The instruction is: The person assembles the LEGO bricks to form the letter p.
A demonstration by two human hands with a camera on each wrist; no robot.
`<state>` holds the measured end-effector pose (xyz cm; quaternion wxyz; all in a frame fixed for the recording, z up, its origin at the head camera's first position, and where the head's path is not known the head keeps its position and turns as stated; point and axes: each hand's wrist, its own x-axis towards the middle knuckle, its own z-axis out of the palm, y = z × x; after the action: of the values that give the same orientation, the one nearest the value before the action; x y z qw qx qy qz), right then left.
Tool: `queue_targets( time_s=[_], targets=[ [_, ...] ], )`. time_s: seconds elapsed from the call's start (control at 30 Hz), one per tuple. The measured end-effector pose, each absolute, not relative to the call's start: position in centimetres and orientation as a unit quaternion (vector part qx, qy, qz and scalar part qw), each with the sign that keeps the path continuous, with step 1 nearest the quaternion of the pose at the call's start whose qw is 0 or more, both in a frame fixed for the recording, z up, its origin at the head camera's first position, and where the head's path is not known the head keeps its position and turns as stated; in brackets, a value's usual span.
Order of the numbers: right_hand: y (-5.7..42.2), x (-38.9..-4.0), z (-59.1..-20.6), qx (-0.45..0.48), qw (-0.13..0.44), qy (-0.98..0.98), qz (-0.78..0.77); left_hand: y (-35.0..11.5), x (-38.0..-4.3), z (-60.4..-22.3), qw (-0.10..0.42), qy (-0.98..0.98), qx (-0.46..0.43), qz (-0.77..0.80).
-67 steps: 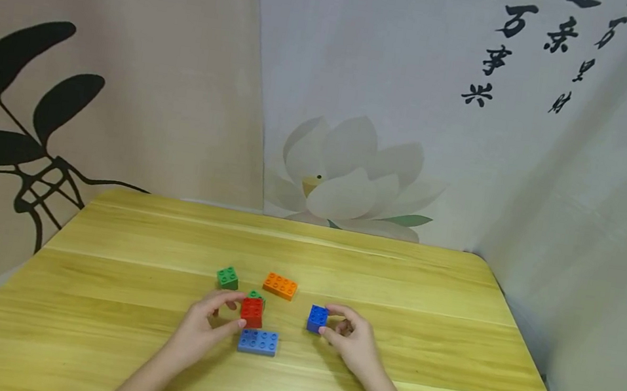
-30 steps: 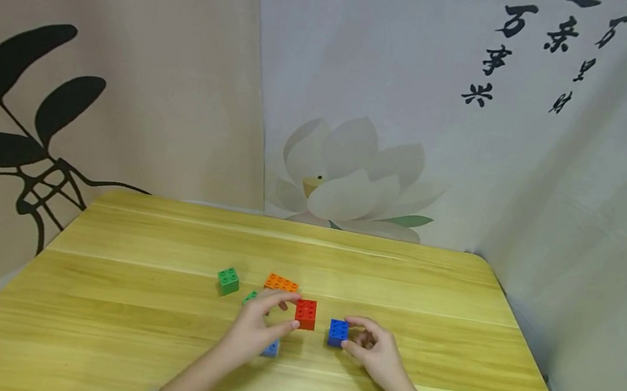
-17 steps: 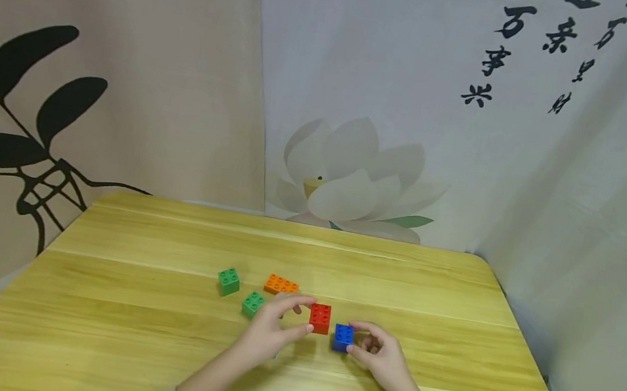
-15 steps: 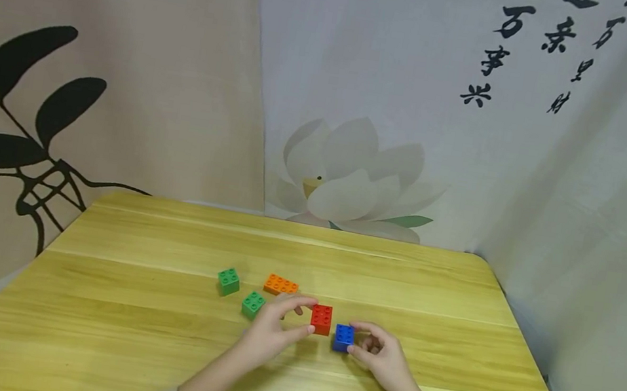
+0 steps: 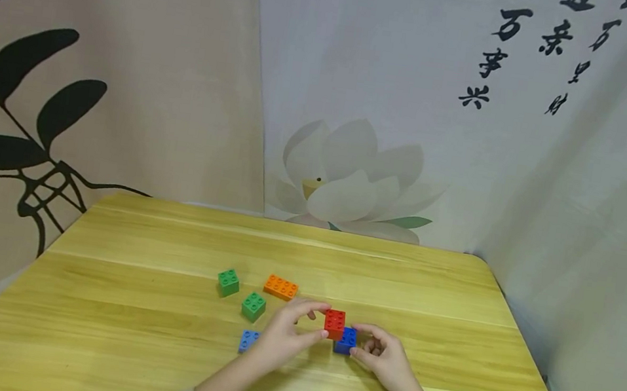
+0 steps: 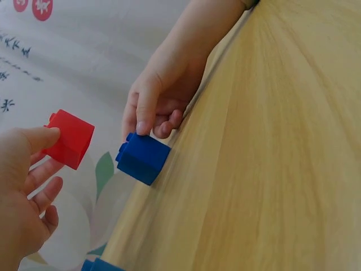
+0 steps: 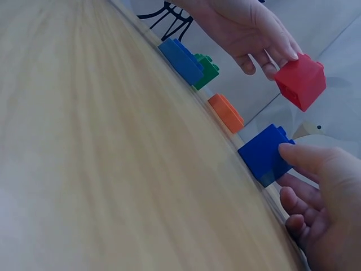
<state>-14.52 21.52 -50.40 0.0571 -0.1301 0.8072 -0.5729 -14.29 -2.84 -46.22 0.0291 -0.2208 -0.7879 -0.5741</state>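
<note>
My left hand (image 5: 288, 334) pinches a red building brick (image 5: 334, 324) between thumb and fingertips. In the head view this brick overlaps the upper left corner of a dark blue building brick (image 5: 345, 341). Both wrist views show the red brick (image 7: 301, 82) raised, with a gap between it and the dark blue brick (image 6: 143, 158). My right hand (image 5: 389, 359) pinches the dark blue brick from its right side, thumb in front and index finger behind. Studs face up on the dark blue brick, which sits at the tabletop.
Two green bricks (image 5: 228, 283) and an orange brick (image 5: 280, 287) lie left of and behind my hands on the wooden table (image 5: 123, 329). A lighter blue brick (image 5: 248, 340) is partly hidden by my left forearm. A printed curtain (image 5: 187, 73) hangs behind the table.
My left hand has carried the red brick rightward from beside the green bricks to the dark blue one. The right hand has shifted the dark blue brick slightly right and nearer me.
</note>
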Motion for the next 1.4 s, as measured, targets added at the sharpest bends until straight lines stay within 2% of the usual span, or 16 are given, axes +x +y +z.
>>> queue_targets(
  time_s=[0.33, 0.67, 1.4],
  targets=[
    [21.6, -14.7, -50.4, -0.122, 0.071, 0.81, -0.569, -1.6, -14.7, -46.8, 0.035, -0.793, -0.215, -0.569],
    [20.9, -13.6, -47.2, -0.13, 0.079, 0.815, -0.56, -0.5, -15.1, -47.7, 0.018, -0.79, -0.209, -0.576],
    [21.0, -13.7, -47.4, -0.131, 0.078, 0.814, -0.56, 0.4, -15.3, -48.5, 0.017, -0.792, -0.227, -0.567]
  ],
)
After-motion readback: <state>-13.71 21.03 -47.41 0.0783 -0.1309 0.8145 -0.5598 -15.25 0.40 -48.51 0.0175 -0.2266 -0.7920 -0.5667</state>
